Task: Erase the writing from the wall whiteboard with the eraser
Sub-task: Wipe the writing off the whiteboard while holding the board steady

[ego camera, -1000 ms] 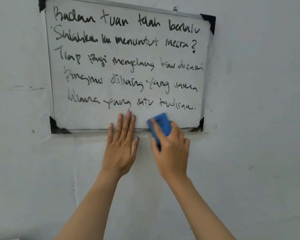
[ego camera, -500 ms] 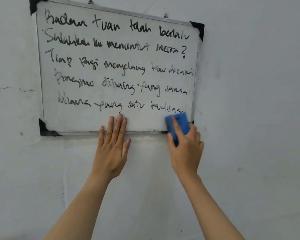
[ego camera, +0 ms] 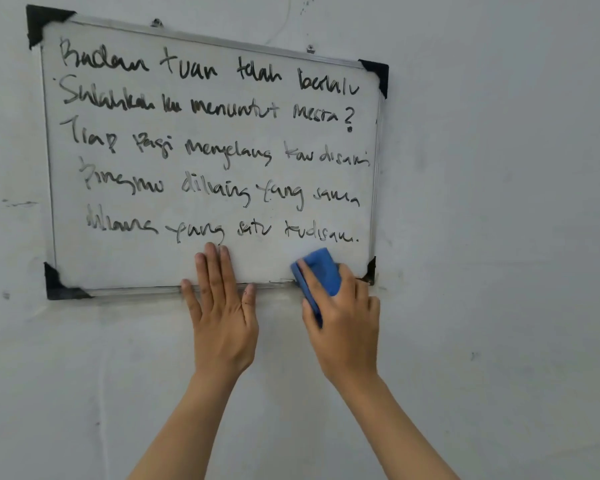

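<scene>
The right hand (ego camera: 343,327) covers the lower half of the blue eraser (ego camera: 321,271), and the eraser hides part of the whiteboard (ego camera: 136,261) bottom frame. Both forearms run off the bottom edge. The handwriting (ego camera: 208,147) is smudged (several words unreadable).

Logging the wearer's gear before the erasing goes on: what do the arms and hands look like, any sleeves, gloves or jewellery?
Both forearms are bare, no sleeves in view. The left hand and right hand wear no gloves, and no rings or watch show. Dark smudges mark the left hand's thumb.
</scene>
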